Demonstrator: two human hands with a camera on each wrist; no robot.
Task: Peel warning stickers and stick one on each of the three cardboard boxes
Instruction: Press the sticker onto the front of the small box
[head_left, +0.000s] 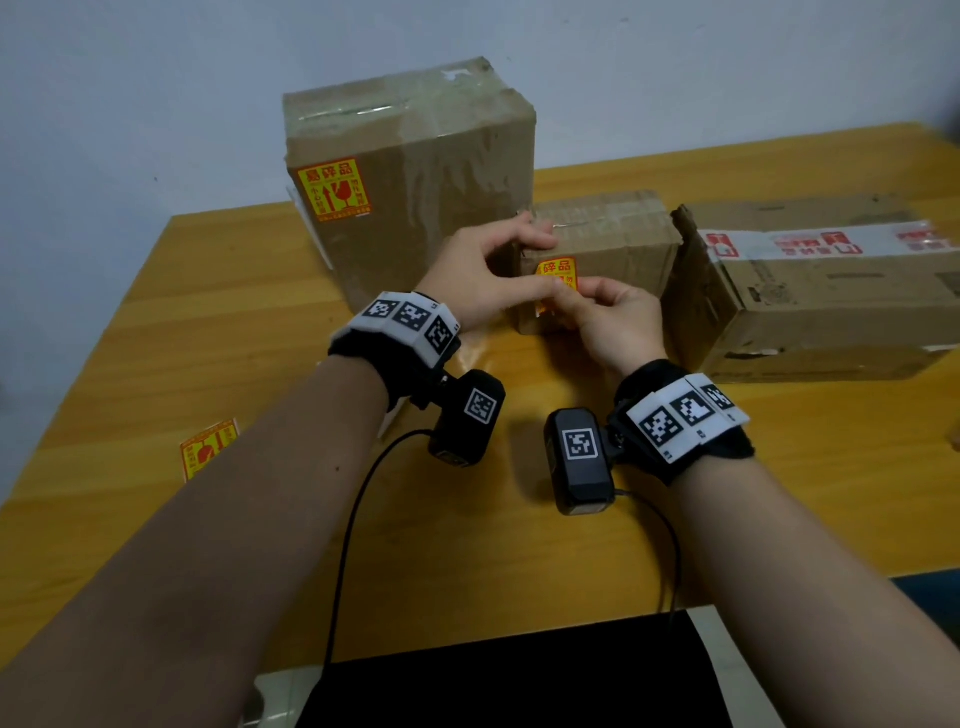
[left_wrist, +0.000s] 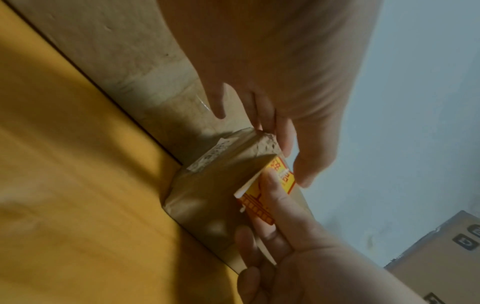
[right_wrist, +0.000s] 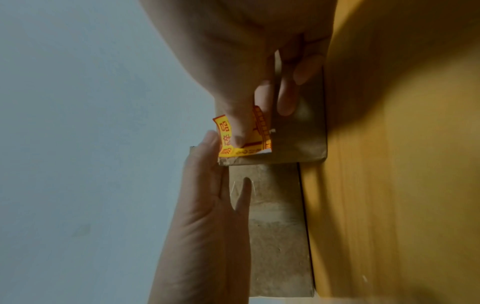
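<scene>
A small cardboard box (head_left: 613, 244) stands mid-table with a yellow-and-red warning sticker (head_left: 556, 270) on its front face. My right hand (head_left: 608, 306) holds that sticker, thumb laid on its face; one edge of the sticker (right_wrist: 223, 125) is lifted and shows its white back. My left hand (head_left: 493, 270) rests with straight fingers on the box's top left corner. The tall box (head_left: 415, 171) behind carries its own sticker (head_left: 335, 189). The long box (head_left: 831, 301) at the right shows only red-and-white tape.
A loose warning sticker (head_left: 208, 449) lies on the wooden table (head_left: 208, 322) near its left edge. The tall box touches the small box's left side and the long box stands close on its right. A pale wall rises behind.
</scene>
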